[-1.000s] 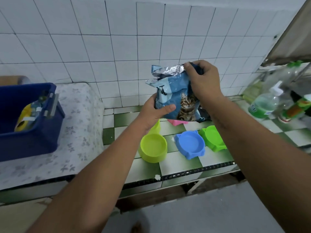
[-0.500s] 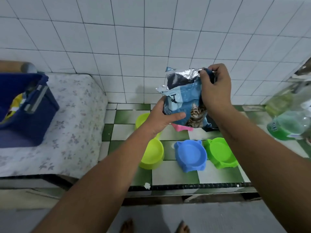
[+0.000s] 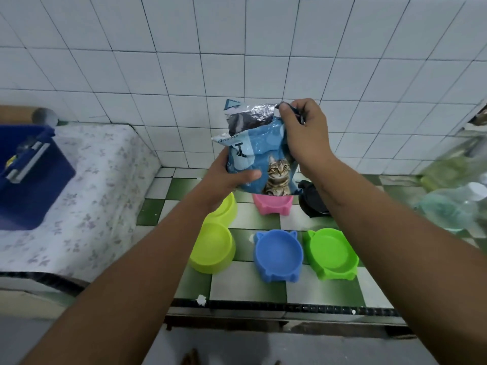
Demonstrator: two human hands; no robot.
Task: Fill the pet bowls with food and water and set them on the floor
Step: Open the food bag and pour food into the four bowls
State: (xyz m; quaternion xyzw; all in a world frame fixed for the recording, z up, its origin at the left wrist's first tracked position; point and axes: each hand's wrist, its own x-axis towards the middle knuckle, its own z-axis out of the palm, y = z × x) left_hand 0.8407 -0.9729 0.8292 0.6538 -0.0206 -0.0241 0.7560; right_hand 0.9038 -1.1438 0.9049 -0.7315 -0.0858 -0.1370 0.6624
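Both hands hold a blue cat food bag (image 3: 259, 151) with a cat picture, upright above the counter; its foil top is torn open. My left hand (image 3: 226, 177) grips the bag's lower left side. My right hand (image 3: 303, 133) pinches the top right corner. Below on the green-and-white tiled counter (image 3: 247, 288) stand empty bowls: two yellow-green round ones (image 3: 213, 247) (image 3: 226, 209), a blue cat-shaped one (image 3: 278, 255), a green cat-shaped one (image 3: 330, 252), and a pink one (image 3: 271, 205) partly hidden behind the bag.
A black object (image 3: 312, 201) lies behind my right forearm. A dark blue bin (image 3: 31, 180) sits on a flower-patterned surface (image 3: 100, 185) at the left. Blurred green bottles (image 3: 453, 196) crowd the right edge. White tiled wall behind; the counter's front edge has a dark trim.
The view has shifted down and left, bringing all the bowls and the pink one into sight. Both hands keep the same hold on the bag, whose top gapes wider.
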